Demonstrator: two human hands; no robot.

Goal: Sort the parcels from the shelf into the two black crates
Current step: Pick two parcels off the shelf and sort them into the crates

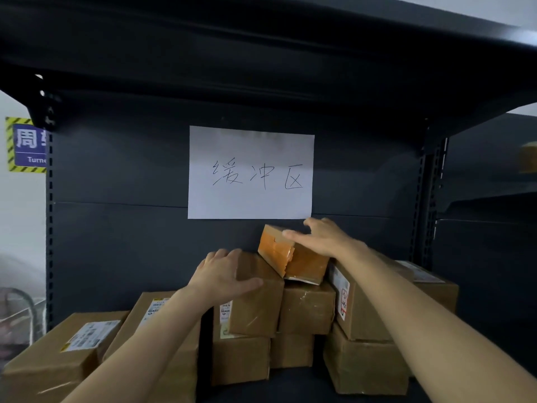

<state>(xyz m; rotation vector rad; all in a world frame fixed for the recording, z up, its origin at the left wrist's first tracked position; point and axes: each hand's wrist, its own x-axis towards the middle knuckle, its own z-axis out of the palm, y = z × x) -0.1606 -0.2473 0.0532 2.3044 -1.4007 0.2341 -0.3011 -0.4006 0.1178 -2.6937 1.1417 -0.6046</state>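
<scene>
- shelf [290,386]: dark steel bay stacked with cardboard parcels; paper sign [251,173] on the back panel.
- orange taped box [290,257]: top of the stack, tilted, long axis running high-left to low-right.
- right hand [325,237]: nearer hand, on the box from above, fingers curled over its far edge.
- left hand [220,274]: just left and lower, gripping the brown carton [255,309].
- black crates: out of view.

A small orange cardboard box [276,248] leans against an upright brown cardboard parcel [258,309] to its left, atop stacked parcels [308,309] on the dark metal shelf [290,385].
</scene>
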